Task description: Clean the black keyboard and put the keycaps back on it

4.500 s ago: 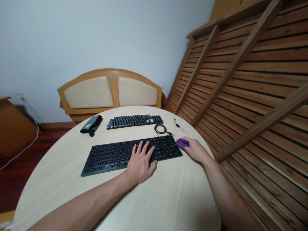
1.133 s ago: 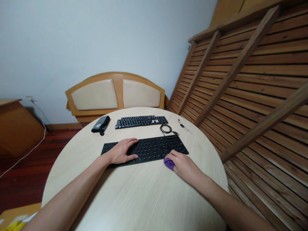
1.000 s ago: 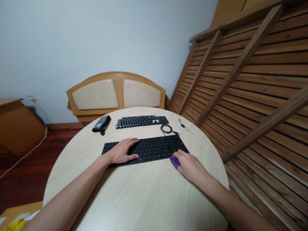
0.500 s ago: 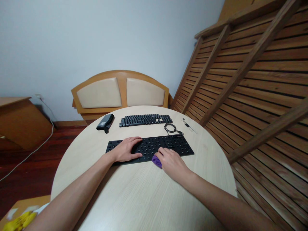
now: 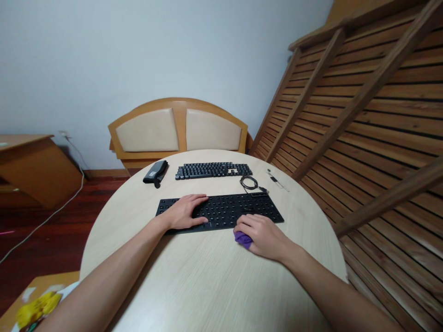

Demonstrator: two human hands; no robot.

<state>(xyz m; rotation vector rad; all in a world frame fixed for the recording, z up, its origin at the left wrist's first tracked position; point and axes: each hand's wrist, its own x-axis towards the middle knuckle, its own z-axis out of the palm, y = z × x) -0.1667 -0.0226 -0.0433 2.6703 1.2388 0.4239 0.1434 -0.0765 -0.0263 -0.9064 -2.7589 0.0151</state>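
Observation:
A black keyboard base [image 5: 221,212] with its keycaps off lies on the round table [image 5: 207,281]. Across its left part rests my left hand [image 5: 183,213], open, with the thumb apart from the fingers. My right hand [image 5: 259,234] is closed around a bunched purple cloth [image 5: 242,239] at the near edge of the base, right of its middle. Part of the cloth is hidden under the fingers. Behind the base, the loose black keycaps [image 5: 207,171] are laid out in keyboard order. A coiled black cable [image 5: 249,183] lies between them and the base.
A folded dark pouch [image 5: 155,172] sits at the table's back left. Small thin tools [image 5: 276,180] lie at the back right. A slatted wooden frame [image 5: 367,120] leans along the right side. Beyond the table stands a padded headboard [image 5: 180,129].
My right hand has slid rightward along the keyboard base's near edge with the purple cloth. My left hand stays in place on the base. The whole view has shifted slightly.

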